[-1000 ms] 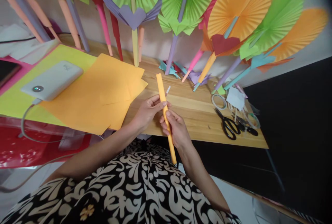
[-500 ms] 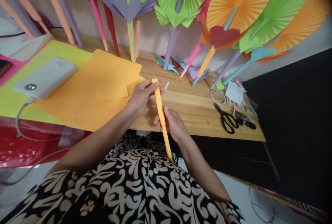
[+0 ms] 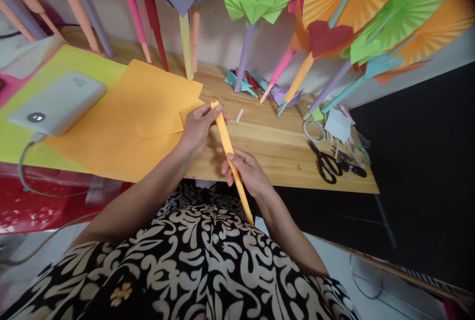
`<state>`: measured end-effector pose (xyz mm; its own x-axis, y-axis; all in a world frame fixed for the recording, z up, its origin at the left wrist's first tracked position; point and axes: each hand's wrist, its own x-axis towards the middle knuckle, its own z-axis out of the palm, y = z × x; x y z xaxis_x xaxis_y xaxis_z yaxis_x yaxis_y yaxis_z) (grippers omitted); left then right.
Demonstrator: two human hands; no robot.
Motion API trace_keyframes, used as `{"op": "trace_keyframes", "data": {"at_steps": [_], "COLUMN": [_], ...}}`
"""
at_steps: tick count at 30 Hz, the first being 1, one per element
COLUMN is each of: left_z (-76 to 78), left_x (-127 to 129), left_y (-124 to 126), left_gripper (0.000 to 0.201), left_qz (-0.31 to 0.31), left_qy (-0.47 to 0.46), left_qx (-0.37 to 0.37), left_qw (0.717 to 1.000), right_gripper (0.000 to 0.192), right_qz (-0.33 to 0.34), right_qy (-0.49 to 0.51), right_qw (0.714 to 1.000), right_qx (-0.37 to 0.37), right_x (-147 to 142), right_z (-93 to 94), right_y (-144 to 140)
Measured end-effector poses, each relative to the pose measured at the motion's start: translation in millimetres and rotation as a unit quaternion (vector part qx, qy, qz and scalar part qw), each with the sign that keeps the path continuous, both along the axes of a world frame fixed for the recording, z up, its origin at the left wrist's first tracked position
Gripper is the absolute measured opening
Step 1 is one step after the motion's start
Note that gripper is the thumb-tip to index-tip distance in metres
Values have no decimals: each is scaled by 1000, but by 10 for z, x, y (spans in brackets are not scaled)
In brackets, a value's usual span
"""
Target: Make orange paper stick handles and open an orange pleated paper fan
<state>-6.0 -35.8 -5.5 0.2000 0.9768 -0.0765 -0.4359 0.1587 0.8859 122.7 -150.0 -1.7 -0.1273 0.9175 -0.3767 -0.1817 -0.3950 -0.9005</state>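
L hand [image 3: 200,127] pinches upper end of 1 orange tube [image 3: 224,134]; R hand [image 3: 247,169] has thumb & fingers round it abt midway. Tube's slim, matte, approx straight, tilted 11 to 5 o'clock across tabletop [image 3: 274,154] edge. From tube: 1 white strip [image 3: 239,115] at 12, 1 tape roll [image 3: 305,128] at 2, 1 pr scissors [image 3: 326,169] at 3, 1 pwr bank [image 3: 63,105] at 10.

From the wearer's head, the one camera looks forward and steeply down, close over the pale wooden tabletop [image 3: 285,149], taking in the black-and-cream patterned cloth garment [image 3: 217,265] before it and the pleated orange paper fan [image 3: 362,3] above its far side.
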Motion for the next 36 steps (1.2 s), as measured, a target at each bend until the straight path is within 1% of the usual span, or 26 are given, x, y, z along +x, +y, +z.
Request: {"op": "trace_keyframes", "data": {"at_steps": [4,8,10,13,17,20,22,25,30,33,36], "left_z": [5,2,-12,-54,-105,-88,-60,-43,-93,-90,-48], "left_x": [-14,-12,0,25,45,42,33,17,10,20,26], "left_y": [33,30,12,-34,-113,-155,-165,-160,-134,-132,-146], "left_gripper": [31,35,36,35,35,40,41,38,28,25,24], "left_qz": [26,13,-10,-54,-133,-196,-220,-213,-170,-168,-173], "left_qy": [-11,-25,-33,-33,7,27,31,27,19,26,37], "left_qx": [-1,-13,-18,-11,13,8,2,1,10,8,2], "left_qw": [1000,1000,999,998,991,980,975,977,985,985,984], "right_gripper": [47,47,45,44,41,42,46,49,47,49,50], "right_qz": [1,-24,-44,-71,-93,-111,-125,-137,-133,-128,-120], "right_qy": [2,9,11,18,31,29,26,31,41,43,45], "right_qw": [1000,999,998,997,995,993,991,989,990,991,992], "right_qx": [-7,-37,-38,-20,9,22,30,37,17,11,15], "right_x": [71,123,127,113,96,100,109,136,188,190,167], "right_z": [-14,-10,-12,-15,-11,-9,-16,-34,-49,-47,-33], "right_y": [-275,-470,-507,-491,-393,-319,-286,-268,-268,-236,-172]}}
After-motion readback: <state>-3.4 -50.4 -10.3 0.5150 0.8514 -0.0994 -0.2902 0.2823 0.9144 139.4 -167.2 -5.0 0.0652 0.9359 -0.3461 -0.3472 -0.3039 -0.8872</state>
